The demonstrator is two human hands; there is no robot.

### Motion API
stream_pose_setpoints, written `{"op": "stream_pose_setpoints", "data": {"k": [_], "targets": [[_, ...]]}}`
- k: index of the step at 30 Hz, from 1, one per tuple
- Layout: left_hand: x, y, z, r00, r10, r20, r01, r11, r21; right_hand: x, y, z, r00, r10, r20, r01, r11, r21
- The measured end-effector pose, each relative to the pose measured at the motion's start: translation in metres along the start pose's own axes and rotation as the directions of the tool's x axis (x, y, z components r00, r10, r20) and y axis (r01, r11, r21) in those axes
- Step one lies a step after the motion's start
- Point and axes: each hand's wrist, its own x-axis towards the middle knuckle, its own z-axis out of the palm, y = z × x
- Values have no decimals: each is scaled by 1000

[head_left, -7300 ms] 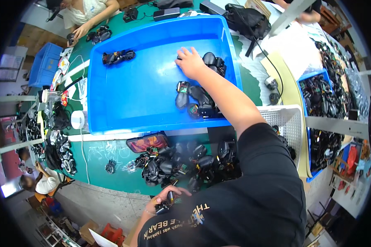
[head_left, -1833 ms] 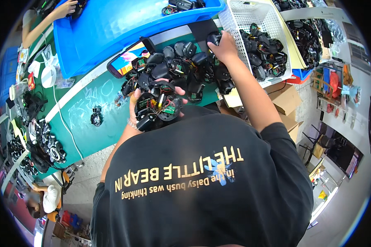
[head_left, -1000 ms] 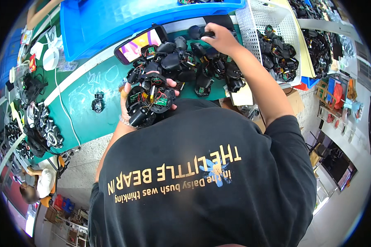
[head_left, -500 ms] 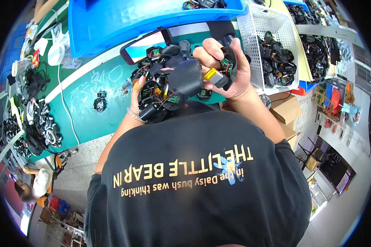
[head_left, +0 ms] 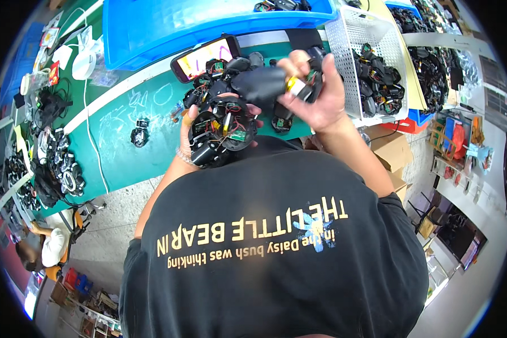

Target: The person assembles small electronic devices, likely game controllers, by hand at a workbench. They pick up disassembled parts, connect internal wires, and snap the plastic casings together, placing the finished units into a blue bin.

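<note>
My left hand (head_left: 186,134) is closed around opened black rounded housings (head_left: 222,130), with green circuit boards, thin wires and a yellow-taped part showing inside. To its right, my right hand (head_left: 329,101) grips another black housing (head_left: 314,80). A silver battery (head_left: 298,88) with yellow tape sits at that housing's near side, between thumb and fingers. A smooth dark shell (head_left: 258,84), blurred by motion, spans the gap between my hands; whether it joins the right-hand housing I cannot tell. Similar black housings (head_left: 217,67) are piled just beyond my left hand.
A lit phone (head_left: 205,59) leans behind the pile, before a large blue bin (head_left: 219,35). At right stands a white perforated basket (head_left: 352,73) of black parts. One loose black part (head_left: 139,134) lies on the green table (head_left: 115,160). A person (head_left: 53,248) sits at far left.
The dark shell has moved up and away from the left-hand housings, uncovering their boards and wires. My right hand's fingers have shifted, and its battery has turned. The phone screen shows a different picture.
</note>
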Motion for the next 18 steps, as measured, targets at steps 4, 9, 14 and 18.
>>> {"op": "stream_pose_setpoints", "data": {"k": [4,9,14,18], "targets": [[-4,-4,-3,999,16,28,-14,997,-76,11,-68,-77,876,-424,-230,202,756,-622],[-3,-10,-2,1000,-8,17,9,998,-68,22,-109,-143,852,-515,95,-313,-646,-696],[-12,-14,-3,999,-4,-41,2,999,-52,43,-62,-153,908,-195,372,-74,-946,-317],[-18,-16,-12,998,2,65,0,999,-42,40,-45,-161,998,50,32,59,-880,-471]]}}
